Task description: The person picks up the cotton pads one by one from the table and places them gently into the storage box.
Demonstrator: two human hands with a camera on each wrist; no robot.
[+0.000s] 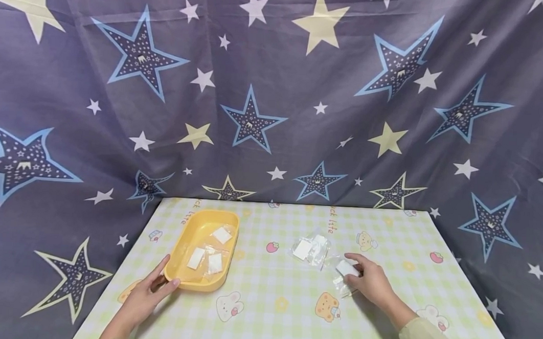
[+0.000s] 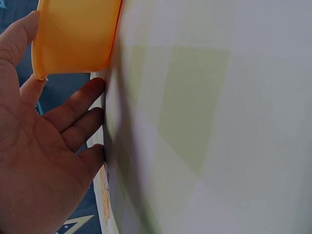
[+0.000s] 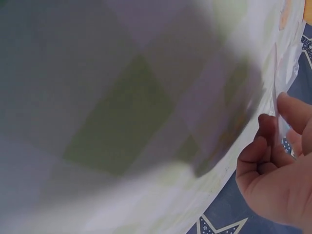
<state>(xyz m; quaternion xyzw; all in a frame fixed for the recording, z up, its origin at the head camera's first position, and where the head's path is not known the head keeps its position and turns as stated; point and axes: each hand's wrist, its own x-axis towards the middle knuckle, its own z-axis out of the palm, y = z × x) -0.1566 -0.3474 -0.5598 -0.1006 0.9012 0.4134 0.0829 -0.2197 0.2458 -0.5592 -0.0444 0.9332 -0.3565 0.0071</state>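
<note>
On the R of the surface (image 1: 263,322), your R hand (image 1: 372,284) pinches a clear bag (image 1: 340,285) w/ a white square (image 1: 347,268) inside, nr two other bags (image 1: 302,249); your L hand (image 1: 142,297), fingers loose, rests thumb + index at the near-L corner of the yellow tray (image 1: 196,287). Bag's prob. light, floppy & slippery; hold it by the stiffer-looking white square.

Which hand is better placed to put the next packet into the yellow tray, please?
Probably the right hand: it pinches a packet, and other packets lie close by. The left hand touches the near corner of the yellow tray, farther from those packets.
</note>
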